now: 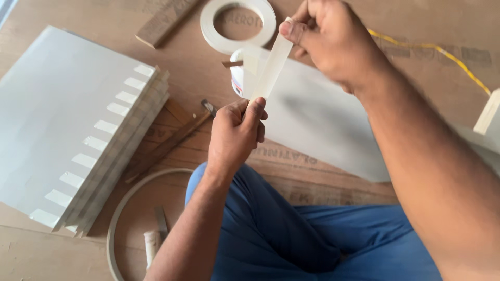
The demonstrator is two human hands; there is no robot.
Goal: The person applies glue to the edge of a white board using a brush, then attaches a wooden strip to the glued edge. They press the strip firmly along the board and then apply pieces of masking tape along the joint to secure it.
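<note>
My left hand (235, 132) pinches the lower end of a short strip of pale masking tape (271, 67). My right hand (333, 39) grips the strip's upper end between thumb and fingers, so the strip is stretched taut between both hands. Behind the strip lies a roll of the same tape (237, 23) flat on the wooden floor. A small white container (238, 77) with a red and blue label stands just under the strip. I sit cross-legged in blue trousers (291, 234).
A stack of white laminate sheets (62, 119) with several tape tabs along its edge lies at left. A white sheet (323, 125) lies under my right arm. A thin hoop of edge band (117, 218), wood offcuts (164, 21) and a yellow cord (442, 52) lie around.
</note>
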